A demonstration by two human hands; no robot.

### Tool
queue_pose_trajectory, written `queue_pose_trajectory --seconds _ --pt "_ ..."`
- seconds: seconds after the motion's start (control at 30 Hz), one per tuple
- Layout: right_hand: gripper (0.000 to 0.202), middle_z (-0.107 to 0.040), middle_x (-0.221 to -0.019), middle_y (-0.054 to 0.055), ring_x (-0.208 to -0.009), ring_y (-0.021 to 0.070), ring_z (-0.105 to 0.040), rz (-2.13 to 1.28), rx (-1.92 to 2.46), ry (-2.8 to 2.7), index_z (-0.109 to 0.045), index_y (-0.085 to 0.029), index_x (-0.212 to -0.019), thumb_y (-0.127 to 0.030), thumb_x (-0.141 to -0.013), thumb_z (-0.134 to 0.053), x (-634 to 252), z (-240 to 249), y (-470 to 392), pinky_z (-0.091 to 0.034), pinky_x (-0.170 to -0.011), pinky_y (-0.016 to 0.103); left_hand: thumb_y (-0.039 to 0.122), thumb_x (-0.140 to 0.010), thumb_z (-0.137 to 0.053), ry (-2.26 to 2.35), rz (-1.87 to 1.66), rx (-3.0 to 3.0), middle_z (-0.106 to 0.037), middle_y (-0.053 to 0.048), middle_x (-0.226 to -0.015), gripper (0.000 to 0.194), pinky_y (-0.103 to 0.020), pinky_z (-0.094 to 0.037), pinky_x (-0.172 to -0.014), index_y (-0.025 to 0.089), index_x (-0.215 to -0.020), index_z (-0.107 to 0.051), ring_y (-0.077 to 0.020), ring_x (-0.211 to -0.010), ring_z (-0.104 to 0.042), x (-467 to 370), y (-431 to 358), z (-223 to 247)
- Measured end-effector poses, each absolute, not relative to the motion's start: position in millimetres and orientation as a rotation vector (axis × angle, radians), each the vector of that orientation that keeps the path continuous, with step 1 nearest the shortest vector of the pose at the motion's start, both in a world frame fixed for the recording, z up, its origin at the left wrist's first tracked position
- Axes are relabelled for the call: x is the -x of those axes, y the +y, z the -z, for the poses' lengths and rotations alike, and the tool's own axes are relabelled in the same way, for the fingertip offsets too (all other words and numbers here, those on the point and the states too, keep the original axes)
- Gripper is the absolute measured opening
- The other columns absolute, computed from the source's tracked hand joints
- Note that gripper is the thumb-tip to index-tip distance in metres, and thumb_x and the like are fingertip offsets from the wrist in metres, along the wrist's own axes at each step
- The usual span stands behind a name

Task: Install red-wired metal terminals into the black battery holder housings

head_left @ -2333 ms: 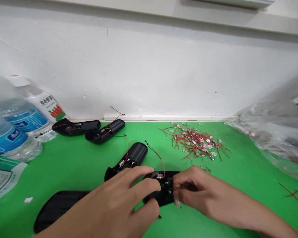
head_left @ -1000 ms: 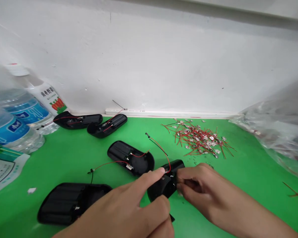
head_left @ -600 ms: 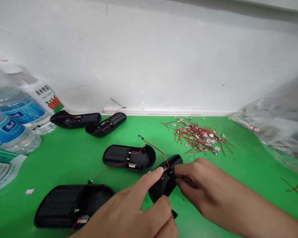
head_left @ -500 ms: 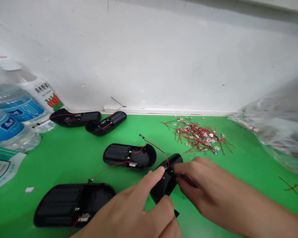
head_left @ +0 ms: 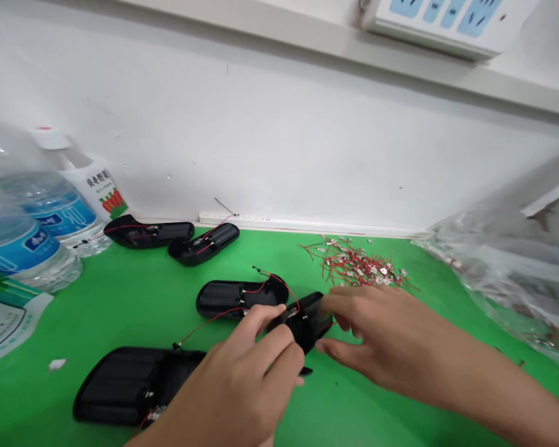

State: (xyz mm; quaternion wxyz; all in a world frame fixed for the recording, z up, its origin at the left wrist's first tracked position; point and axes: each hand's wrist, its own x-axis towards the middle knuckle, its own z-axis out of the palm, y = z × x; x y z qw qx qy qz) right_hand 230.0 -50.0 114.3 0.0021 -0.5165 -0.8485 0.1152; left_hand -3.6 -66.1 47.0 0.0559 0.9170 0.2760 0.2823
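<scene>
My left hand (head_left: 246, 366) is closed round a black plastic shell (head_left: 302, 326), low in the middle of the view. From this shell a thin red wire loops up and away; part of its body lies hidden behind my fingers. At the shell's right end is my right hand (head_left: 377, 326), its somewhat blurred fingertips and thumb on either side of the edge. Behind my left hand rests another wired shell (head_left: 221, 298). A larger-looking shell (head_left: 121, 382) lies at the lower left, partly covered by my left forearm.
Two more wired shells, one (head_left: 172, 233) left of the other (head_left: 207, 245), lie by the wall. Beyond my right hand spreads a pile of red wires with metal tabs (head_left: 358, 264). Bottles (head_left: 32, 245) stand at left, a clear plastic bag (head_left: 498, 273) at right, a power strip (head_left: 447, 25) above.
The view has tilted up, bringing the power strip in. My right thumb and fingers have spread from a tight pinch, and my left forefinger has bent in over the shell.
</scene>
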Motion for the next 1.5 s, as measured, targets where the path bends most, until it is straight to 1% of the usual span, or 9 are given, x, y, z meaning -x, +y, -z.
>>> queue_pose_trajectory --seconds 0.1,0.2,0.43,0.63,0.77,1.0,1.2,1.33,1.5 --pt "0.017 -0.07 -0.094 0.004 -0.084 0.0237 -0.065 -0.434 1.49 -2.296 -0.069 -0.024 -0.103 -0.04 -0.099 -0.065 -248 -105 -53 -0.046 -0.073 0.035 0.001 -0.094 -0.062 0.873 -0.943 -2.723 -0.065 0.001 -0.084 0.02 -0.041 -0.052 -0.109 0.02 -0.087 -0.063 -0.0209 -0.092 -0.066 3 -60 -44" --pt "0.031 -0.06 -0.074 0.001 -0.067 0.0189 -0.056 -0.494 1.479 -2.063 -0.057 -0.023 -0.08 -0.037 -0.107 -0.051 -253 -80 -57 -0.043 -0.061 0.03 0.007 -0.093 -0.07 0.926 -0.933 -2.682 -0.067 0.001 -0.085 0.017 -0.038 -0.055 -0.102 0.021 -0.089 -0.063 -0.0218 -0.094 -0.067 4 -56 -43" --pt "0.018 -0.066 -0.089 0.006 -0.08 0.0215 -0.062 -0.683 1.367 -2.266 -0.058 -0.021 -0.093 -0.027 -0.105 -0.046 -228 -51 -56 -0.047 -0.072 0.035 0.011 -0.092 -0.076 0.927 -0.857 -2.781 -0.068 0.001 -0.087 0.017 -0.042 -0.053 -0.109 0.021 -0.089 -0.063 -0.0224 -0.096 -0.067 6 -57 -42" --pt "0.027 -0.062 -0.083 0.006 -0.067 0.0208 -0.059 -0.447 1.299 -2.51 -0.055 -0.018 -0.094 -0.016 -0.106 -0.031 -225 -47 -49 -0.04 -0.061 0.035 0.014 -0.086 -0.083 0.945 -0.766 -2.718 -0.068 -0.003 -0.093 0.021 -0.041 -0.058 -0.102 0.018 -0.091 -0.063 -0.0259 -0.099 -0.065 5 -53 -37" --pt "0.027 -0.06 -0.081 0.005 -0.065 0.0198 -0.057 -0.45 1.266 -2.561 -0.052 -0.019 -0.094 -0.015 -0.107 -0.03 -225 -47 -50 -0.038 -0.059 0.034 0.015 -0.088 -0.08 0.901 -0.833 -2.696 -0.065 -0.003 -0.085 0.022 -0.042 -0.06 -0.093 0.02 -0.079 -0.059 -0.0251 -0.086 -0.063 4 -53 -30" --pt "0.025 -0.055 -0.082 0.002 -0.065 0.0186 -0.054 -0.539 1.296 -2.553 -0.047 -0.022 -0.092 -0.014 -0.108 -0.029 -223 -47 -52 -0.035 -0.058 0.034 0.007 -0.095 -0.067 0.852 -0.888 -2.688 -0.062 0.002 -0.075 0.026 -0.04 -0.052 -0.097 0.021 -0.073 -0.06 -0.021 -0.073 -0.058 3 -53 -38" --pt "0.023 -0.05 -0.083 0.0 -0.064 0.017 -0.048 -0.53 1.237 -2.539 -0.043 -0.023 -0.093 -0.014 -0.11 -0.031 -227 -37 -55 -0.031 -0.059 0.034 -0.002 -0.079 -0.075 0.874 -0.786 -2.655 -0.065 0.002 -0.076 0.028 -0.035 -0.049 -0.085 0.02 -0.069 -0.06 -0.0206 -0.075 -0.058 6 -53 -47" --pt "0.022 -0.047 -0.084 -0.001 -0.066 0.0169 -0.046 -0.499 1.197 -2.558 -0.04 -0.023 -0.093 -0.012 -0.109 -0.032 -230 -34 -57 -0.029 -0.059 0.034 0.0 -0.079 -0.074 0.924 -0.747 -2.625 -0.066 0.001 -0.076 0.028 -0.034 -0.048 -0.078 0.02 -0.069 -0.058 -0.0206 -0.076 -0.058 7 -54 -50" --pt "0.022 -0.05 -0.084 0.0 -0.067 0.0175 -0.047 -0.489 1.206 -2.584 -0.04 -0.024 -0.092 -0.012 -0.11 -0.032 -230 -34 -58 -0.03 -0.06 0.033 0.003 -0.081 -0.073 0.875 -0.626 -2.716 -0.068 0.0 -0.082 0.021 -0.036 -0.051 -0.086 0.02 -0.078 -0.061 -0.0222 -0.082 -0.06 5 -51 -51"
